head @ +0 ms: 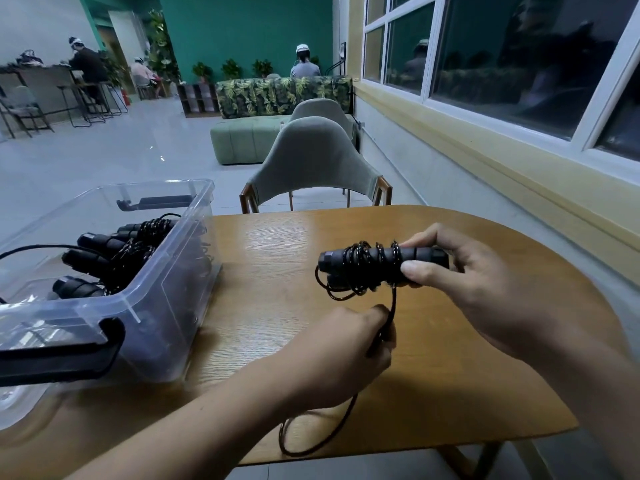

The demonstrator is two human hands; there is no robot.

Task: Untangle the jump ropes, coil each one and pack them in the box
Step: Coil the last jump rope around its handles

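Wooden desk (450,341) with a rounded far edge, seen from above and behind the hands; a grey upholstered chair (311,161) stands at its far side. At the left of the desk sits the clear plastic storage box (173,289), lid off, a black latch (59,355) on its near end. Inside it lie several coiled jump ropes (114,251), black handles side by side with cord wound round them.

The right hand (485,282) grasps the paired jump rope handles (367,263) by one end, thumb below and fingers over the top, holding them level above the desk and well apart from the box. Several turns of black speckled cord are already wrapped round the handles. The left hand (339,358), below and nearer the viewer, is closed on the loose cord (393,303), which runs taut up to the handles; behind that hand the cord drops in a slack loop over the near desk edge.

Step in hand, as judged: coiling this rope, partly done. The next move calls for carrying the cord round the handles while the right hand keeps them steady, feeding in the slack loop, then securing the end before the bundle goes to the box
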